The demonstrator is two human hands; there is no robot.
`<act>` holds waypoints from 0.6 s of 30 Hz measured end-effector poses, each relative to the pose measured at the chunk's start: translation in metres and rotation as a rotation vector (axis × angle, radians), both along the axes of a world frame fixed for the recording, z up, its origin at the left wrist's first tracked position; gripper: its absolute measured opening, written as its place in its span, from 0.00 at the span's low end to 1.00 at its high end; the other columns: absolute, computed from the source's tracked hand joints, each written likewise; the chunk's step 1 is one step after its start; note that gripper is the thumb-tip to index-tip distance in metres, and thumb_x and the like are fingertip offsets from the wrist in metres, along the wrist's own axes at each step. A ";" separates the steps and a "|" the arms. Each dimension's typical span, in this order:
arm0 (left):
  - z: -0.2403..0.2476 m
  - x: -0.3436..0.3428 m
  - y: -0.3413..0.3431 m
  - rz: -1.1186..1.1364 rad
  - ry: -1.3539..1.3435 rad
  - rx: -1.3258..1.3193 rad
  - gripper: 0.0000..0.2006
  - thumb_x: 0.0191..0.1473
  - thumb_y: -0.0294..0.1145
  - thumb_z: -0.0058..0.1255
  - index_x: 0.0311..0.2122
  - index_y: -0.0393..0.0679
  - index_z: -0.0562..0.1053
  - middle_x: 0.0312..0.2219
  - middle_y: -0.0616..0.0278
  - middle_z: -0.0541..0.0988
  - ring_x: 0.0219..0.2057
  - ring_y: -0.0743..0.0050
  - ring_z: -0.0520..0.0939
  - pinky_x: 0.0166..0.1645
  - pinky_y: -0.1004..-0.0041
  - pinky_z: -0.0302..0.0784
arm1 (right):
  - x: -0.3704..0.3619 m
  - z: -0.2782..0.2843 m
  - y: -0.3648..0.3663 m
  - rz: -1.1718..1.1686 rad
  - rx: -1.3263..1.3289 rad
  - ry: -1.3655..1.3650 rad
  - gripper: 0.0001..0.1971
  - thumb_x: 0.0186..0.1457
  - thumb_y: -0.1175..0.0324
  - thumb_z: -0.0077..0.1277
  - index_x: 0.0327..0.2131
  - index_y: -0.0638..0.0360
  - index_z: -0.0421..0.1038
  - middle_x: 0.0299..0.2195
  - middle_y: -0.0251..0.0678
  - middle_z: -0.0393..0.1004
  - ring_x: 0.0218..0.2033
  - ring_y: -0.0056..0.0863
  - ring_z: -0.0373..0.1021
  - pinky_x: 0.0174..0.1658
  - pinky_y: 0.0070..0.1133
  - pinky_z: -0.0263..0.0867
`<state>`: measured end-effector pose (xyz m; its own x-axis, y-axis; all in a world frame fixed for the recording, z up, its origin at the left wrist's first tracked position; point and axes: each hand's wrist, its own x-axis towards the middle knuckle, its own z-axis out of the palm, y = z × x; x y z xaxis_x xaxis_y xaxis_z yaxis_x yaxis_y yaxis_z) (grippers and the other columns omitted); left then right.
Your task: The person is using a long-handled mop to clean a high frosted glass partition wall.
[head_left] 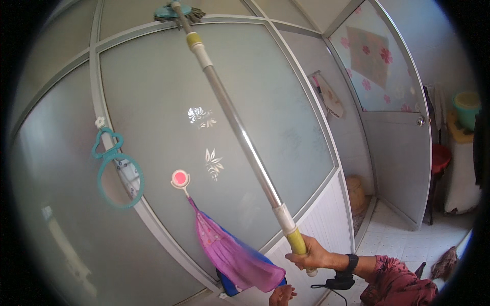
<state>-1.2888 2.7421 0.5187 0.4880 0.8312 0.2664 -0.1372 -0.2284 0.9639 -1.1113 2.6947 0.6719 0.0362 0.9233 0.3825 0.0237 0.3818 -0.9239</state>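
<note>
My right hand (310,252) is closed around the yellow-green grip near the lower end of a long mop (237,127). Its metal pole slants up and to the left. At the top, the teal mop head (172,11) with grey strands lies against the upper frame of a frosted glass partition (153,92). My left hand (282,295), cut off by the lower edge, shows loosely curled fingers and holds nothing visible. Just above it hangs a pink and purple cloth (237,255) with blue behind it, from a round hook (180,179) on the glass.
A teal-framed mirror (120,181) hangs on the partition's upright at left. At right a door (390,153) with pink flower patterns stands ajar. Beyond it are a red stool (440,158) and a green tub (466,109). Tiled floor (390,232) shows below.
</note>
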 end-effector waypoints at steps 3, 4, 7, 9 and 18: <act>0.030 -0.012 -0.008 -0.053 -0.062 0.131 0.13 0.49 0.34 0.42 0.37 0.36 0.65 0.29 0.61 0.72 0.29 0.76 0.73 0.31 0.79 0.67 | -0.027 -0.008 -0.008 0.036 -0.067 -0.051 0.23 0.44 0.68 0.51 0.43 0.64 0.55 0.21 0.34 0.66 0.17 0.17 0.63 0.20 0.15 0.62; 0.041 -0.016 -0.011 -0.057 -0.072 0.201 0.13 0.49 0.32 0.42 0.39 0.37 0.64 0.30 0.61 0.71 0.30 0.76 0.72 0.33 0.79 0.67 | -0.036 -0.013 -0.010 0.022 0.007 -0.083 0.24 0.44 0.67 0.51 0.44 0.63 0.56 0.24 0.35 0.67 0.21 0.18 0.64 0.24 0.16 0.63; 0.071 -0.025 -0.020 -0.046 -0.130 0.292 0.15 0.49 0.30 0.43 0.42 0.37 0.62 0.32 0.60 0.70 0.32 0.75 0.71 0.36 0.78 0.66 | -0.060 -0.019 -0.020 -0.005 0.000 -0.107 0.25 0.43 0.66 0.52 0.45 0.60 0.57 0.31 0.36 0.69 0.31 0.21 0.65 0.35 0.20 0.62; 0.089 -0.029 -0.028 -0.005 -0.139 0.337 0.16 0.48 0.29 0.44 0.43 0.37 0.60 0.35 0.59 0.68 0.34 0.73 0.70 0.39 0.77 0.65 | -0.062 -0.019 -0.024 0.024 0.031 -0.092 0.23 0.43 0.65 0.52 0.43 0.61 0.59 0.29 0.36 0.69 0.31 0.22 0.65 0.35 0.20 0.62; 0.110 0.024 -0.034 -0.050 -0.253 0.258 0.12 0.49 0.26 0.39 0.38 0.34 0.57 0.27 0.54 0.69 0.26 0.72 0.72 0.31 0.75 0.67 | -0.054 -0.157 -0.050 -0.061 -0.143 -0.268 0.16 0.42 0.62 0.53 0.35 0.58 0.65 0.22 0.31 0.67 0.24 0.17 0.63 0.30 0.17 0.61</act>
<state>-1.2650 2.7078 0.6292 0.4185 0.6975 0.5817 -0.3810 -0.4465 0.8096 -1.1653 2.6450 0.5147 0.0085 0.9676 0.2523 0.2922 0.2389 -0.9261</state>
